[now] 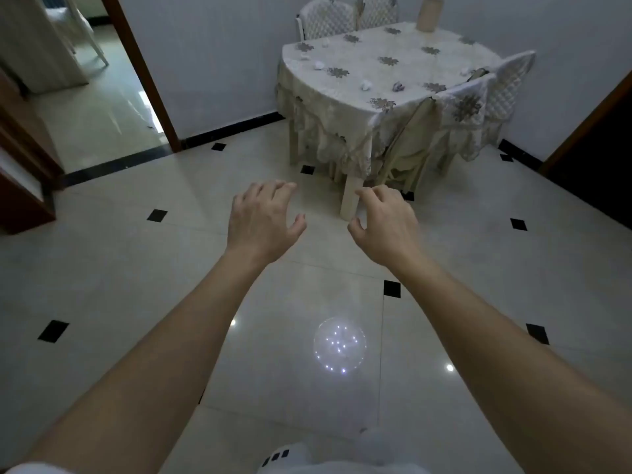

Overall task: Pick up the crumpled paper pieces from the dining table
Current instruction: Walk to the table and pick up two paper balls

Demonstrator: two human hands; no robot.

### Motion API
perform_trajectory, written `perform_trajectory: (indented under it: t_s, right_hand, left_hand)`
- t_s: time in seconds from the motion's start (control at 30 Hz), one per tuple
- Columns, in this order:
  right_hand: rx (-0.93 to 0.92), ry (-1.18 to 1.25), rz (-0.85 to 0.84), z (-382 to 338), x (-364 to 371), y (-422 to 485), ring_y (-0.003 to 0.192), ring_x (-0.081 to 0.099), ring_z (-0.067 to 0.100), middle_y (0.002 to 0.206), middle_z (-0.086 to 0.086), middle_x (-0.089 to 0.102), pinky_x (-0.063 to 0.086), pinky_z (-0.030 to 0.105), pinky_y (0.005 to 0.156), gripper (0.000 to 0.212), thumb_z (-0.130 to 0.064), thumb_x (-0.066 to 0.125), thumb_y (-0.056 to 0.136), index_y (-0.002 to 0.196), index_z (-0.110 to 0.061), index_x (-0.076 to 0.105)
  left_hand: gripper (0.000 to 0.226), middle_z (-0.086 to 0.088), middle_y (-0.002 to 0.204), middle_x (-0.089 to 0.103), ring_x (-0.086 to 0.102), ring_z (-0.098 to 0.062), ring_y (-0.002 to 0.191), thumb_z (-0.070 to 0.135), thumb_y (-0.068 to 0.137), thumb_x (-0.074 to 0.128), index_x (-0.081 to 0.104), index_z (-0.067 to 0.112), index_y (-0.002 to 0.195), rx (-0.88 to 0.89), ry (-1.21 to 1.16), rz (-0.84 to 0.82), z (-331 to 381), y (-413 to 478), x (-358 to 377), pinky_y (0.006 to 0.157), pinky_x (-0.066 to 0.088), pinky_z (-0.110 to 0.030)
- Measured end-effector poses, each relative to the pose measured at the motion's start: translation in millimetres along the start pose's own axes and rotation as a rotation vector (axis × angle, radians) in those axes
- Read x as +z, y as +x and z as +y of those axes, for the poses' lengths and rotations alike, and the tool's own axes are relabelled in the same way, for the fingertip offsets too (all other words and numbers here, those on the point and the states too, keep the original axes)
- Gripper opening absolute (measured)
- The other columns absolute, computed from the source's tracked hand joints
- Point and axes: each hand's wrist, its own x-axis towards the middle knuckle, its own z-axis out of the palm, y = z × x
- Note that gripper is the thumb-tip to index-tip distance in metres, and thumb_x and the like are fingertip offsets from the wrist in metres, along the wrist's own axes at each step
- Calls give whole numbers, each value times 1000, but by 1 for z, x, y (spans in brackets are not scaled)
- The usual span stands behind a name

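Left hand [263, 224] and right hand [383, 222] are held out over the floor [136, 268], empty, fingers spread and loosely curled, while crumpled paper pieces [365, 85] are seen scattered on the far dining table [410, 46], well apart from both.

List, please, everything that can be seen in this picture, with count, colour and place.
crumpled paper pieces: at least five, white, scattered on the table top
dining table: one, cream cloth with flower patterns, against the far wall
chairs: four, white quilted covers, two at the table's far side, two at its right side
cylinder: one, beige, upright at the table's far edge
floor tiles: pale and glossy, with small black diamonds, across the room
door frame: one, brown, at the left
left hand: one, empty, fingers loosely curled, over the floor, short of the table
right hand: one, empty, fingers loosely curled, beside the left hand
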Motion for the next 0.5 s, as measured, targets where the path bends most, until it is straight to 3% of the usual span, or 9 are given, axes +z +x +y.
perform_trajectory:
  t_s: [0.5]
  right_hand:
    - [17,10,15,25,38,85,110,52,24,118,5,59,43,35,87,47,-33,55,89,132,-16,52]
  left_hand:
    - [54,-3,131,59,52,-26,119,49,87,51,52,21,133,-7,33,-1,-22,79,43,94,42,-44]
